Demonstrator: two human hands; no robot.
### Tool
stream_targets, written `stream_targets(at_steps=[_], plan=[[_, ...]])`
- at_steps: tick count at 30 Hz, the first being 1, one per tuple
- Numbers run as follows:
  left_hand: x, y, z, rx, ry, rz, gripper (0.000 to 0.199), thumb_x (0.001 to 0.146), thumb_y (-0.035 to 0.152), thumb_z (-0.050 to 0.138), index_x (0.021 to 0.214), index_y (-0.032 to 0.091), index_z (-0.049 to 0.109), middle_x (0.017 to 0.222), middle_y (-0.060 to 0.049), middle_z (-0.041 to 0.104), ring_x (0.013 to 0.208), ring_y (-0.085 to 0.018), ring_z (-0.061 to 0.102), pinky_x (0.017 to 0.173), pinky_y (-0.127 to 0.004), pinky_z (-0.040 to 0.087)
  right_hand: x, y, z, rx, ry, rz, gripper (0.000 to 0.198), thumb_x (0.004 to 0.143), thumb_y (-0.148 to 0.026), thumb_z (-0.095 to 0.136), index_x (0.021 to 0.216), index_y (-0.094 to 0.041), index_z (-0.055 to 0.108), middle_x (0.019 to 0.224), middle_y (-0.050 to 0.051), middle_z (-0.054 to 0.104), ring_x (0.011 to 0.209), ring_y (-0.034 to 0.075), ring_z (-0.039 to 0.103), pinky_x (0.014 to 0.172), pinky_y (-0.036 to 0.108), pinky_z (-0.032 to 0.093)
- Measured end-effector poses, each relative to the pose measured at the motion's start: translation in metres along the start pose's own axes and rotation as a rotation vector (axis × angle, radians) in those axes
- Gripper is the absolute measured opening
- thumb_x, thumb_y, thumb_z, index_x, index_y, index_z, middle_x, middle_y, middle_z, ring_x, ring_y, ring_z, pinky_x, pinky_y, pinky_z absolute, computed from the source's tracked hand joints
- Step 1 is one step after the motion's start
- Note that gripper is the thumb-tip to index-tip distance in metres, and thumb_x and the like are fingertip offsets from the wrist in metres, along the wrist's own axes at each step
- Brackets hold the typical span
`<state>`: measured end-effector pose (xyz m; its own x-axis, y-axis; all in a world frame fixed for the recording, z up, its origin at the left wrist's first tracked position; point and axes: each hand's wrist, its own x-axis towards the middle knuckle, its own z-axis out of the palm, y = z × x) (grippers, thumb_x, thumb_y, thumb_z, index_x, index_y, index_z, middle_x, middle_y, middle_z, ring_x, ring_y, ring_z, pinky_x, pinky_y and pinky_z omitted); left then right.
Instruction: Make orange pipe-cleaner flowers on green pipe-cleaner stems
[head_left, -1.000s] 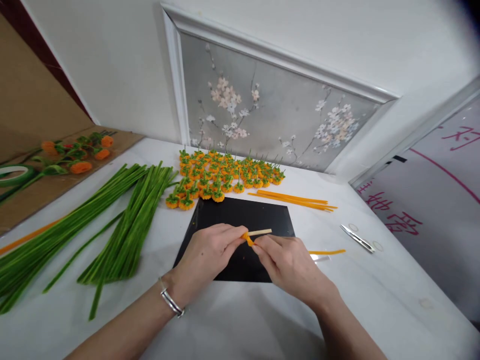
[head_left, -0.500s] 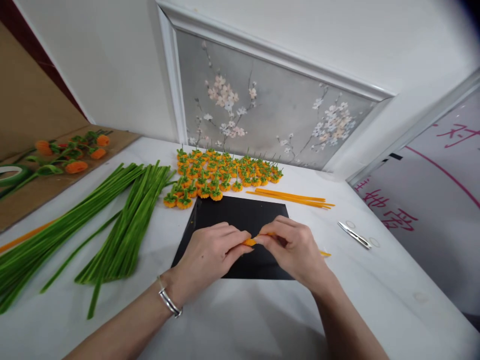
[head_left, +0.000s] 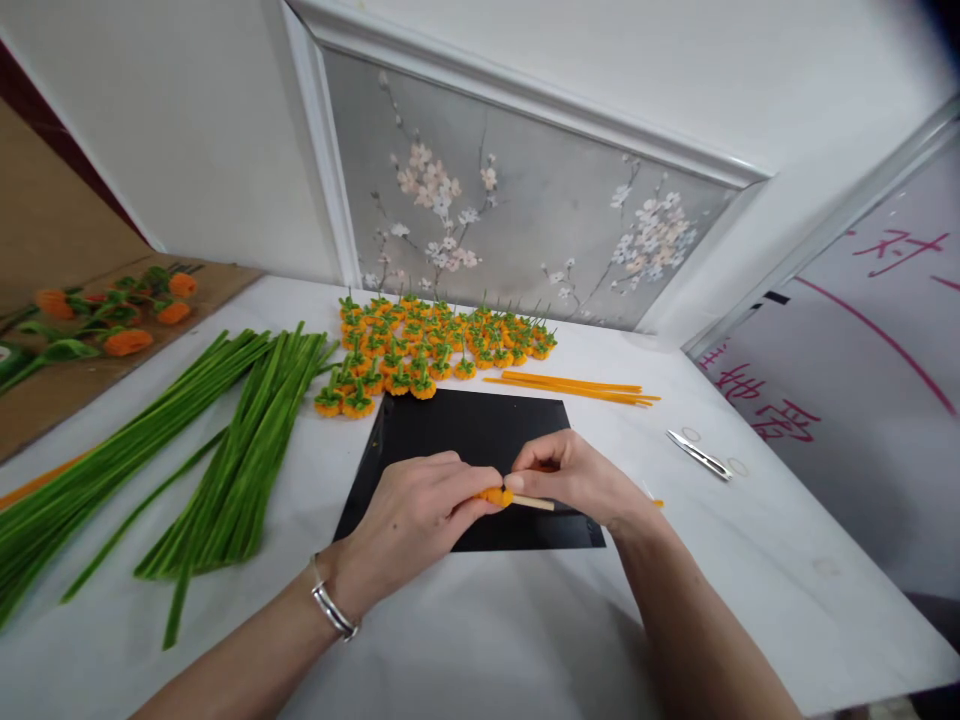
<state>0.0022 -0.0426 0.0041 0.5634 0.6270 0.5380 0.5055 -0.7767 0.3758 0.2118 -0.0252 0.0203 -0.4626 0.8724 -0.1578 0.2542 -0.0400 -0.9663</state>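
Note:
Over a black mat [head_left: 450, 425], my left hand [head_left: 420, 505] is closed in a pinch on an orange pipe cleaner [head_left: 496, 496]. The pipe cleaner is coiled around a thin pale stick [head_left: 536, 503], whose bare end points right beneath my right hand [head_left: 574, 475]. At the coil's right side, the thumb and fingertips of my right hand are pinched together on the pipe cleaner. Its free length is mostly hidden by the fingers. Behind the mat stand many small orange pumpkin-like pieces [head_left: 420, 350] with green tops and stems.
Bundles of green pipe cleaners [head_left: 247, 470] lie left. Loose orange pipe cleaners [head_left: 577, 385] rest behind the mat's right corner, with silver snips [head_left: 699, 455] farther right. Orange flowers [head_left: 127, 342] lie on brown cardboard [head_left: 217, 290]. A whiteboard [head_left: 862, 330] stands at right.
The pale stick's end now shows to the right of the orange coil, and more of the coil is visible. My right hand has turned a little. The whole view has shifted slightly.

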Motion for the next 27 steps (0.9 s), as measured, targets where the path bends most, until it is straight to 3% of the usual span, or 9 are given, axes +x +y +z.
stream_targets(at_steps=[4, 14, 19, 27], plan=[[0.002, 0.001, -0.002, -0.015, -0.015, -0.049, 0.012, 0.089, 0.019, 0.055, 0.096, 0.022, 0.063, 0.074, 0.003, 0.067, 0.062, -0.011, 0.055, 0.056, -0.022, 0.040, 0.003, 0.001, 0.003, 0.035, 0.029, 0.004, 0.037, 0.067, -0.050, 0.074, 0.069, -0.014, 0.067, 0.055, -0.005, 0.050, 0.052, 0.007, 0.038, 0.049, 0.021, 0.028], [-0.001, -0.004, 0.001, -0.118, -0.021, 0.007, 0.023, 0.090, 0.018, 0.056, 0.110, 0.025, 0.063, 0.086, -0.001, 0.068, 0.073, -0.012, 0.061, 0.063, -0.022, 0.045, 0.008, 0.011, 0.006, 0.153, 0.014, 0.048, 0.033, 0.072, -0.047, 0.071, 0.069, -0.015, 0.065, 0.054, -0.006, 0.047, 0.052, 0.007, 0.034, 0.049, 0.022, 0.023], [0.000, -0.002, 0.001, -0.152, 0.008, -0.054, 0.022, 0.089, 0.021, 0.057, 0.109, 0.026, 0.065, 0.072, 0.002, 0.063, 0.062, -0.010, 0.055, 0.057, -0.021, 0.041, 0.008, 0.012, 0.010, 0.314, -0.083, 0.098, 0.026, 0.073, -0.039, 0.070, 0.068, -0.015, 0.062, 0.049, -0.009, 0.036, 0.046, 0.006, 0.022, 0.045, 0.024, 0.012], [0.001, 0.001, -0.003, -0.164, 0.021, -0.106, 0.017, 0.089, 0.020, 0.057, 0.103, 0.025, 0.066, 0.068, 0.004, 0.059, 0.058, -0.008, 0.051, 0.055, -0.020, 0.037, 0.005, 0.008, 0.017, 0.381, -0.099, 0.073, 0.022, 0.072, -0.034, 0.070, 0.068, -0.016, 0.057, 0.050, -0.011, 0.028, 0.047, 0.006, 0.017, 0.045, 0.024, 0.011]])
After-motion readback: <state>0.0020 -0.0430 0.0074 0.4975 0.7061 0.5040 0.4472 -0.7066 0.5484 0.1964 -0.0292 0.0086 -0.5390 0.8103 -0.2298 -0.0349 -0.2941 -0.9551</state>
